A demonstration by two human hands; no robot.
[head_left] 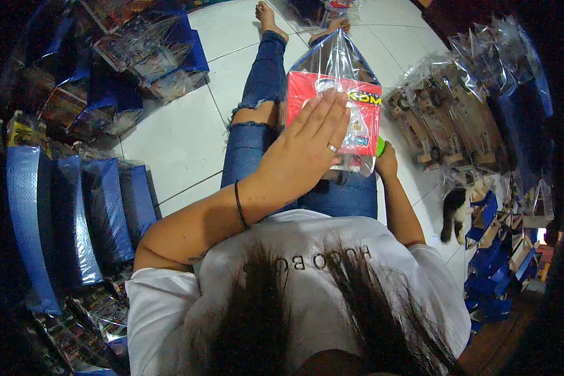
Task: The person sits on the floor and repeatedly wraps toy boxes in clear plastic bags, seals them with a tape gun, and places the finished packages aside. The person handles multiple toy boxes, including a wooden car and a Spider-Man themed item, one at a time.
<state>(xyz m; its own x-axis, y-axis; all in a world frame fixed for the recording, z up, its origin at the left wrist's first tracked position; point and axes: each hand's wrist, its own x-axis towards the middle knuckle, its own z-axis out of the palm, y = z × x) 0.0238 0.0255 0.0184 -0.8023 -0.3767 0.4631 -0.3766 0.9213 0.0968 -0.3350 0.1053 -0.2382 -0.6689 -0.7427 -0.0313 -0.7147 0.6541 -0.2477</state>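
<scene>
On my lap stands a package in loose clear plastic wrap (338,51), with a red printed panel (301,94) facing me. The plastic rises to a point at its far end, with dark blue edges beneath. My left hand (313,135) lies flat on the red panel, its fingers straight and close together, holding nothing. At the package's right side, my right hand (388,161) is closed round a bright green object (380,146). Most of that object is hidden behind the package, so its kind cannot be made out.
Wrapped blue packages (31,213) stand in a row at left, with more plastic-wrapped ones (182,81) beyond. Bagged wooden toy vehicles (445,116) lie at right. Nearer, a black-and-white cat (454,216) is beside loose blue and brown pieces (495,269). White tiles (175,150) cover the floor.
</scene>
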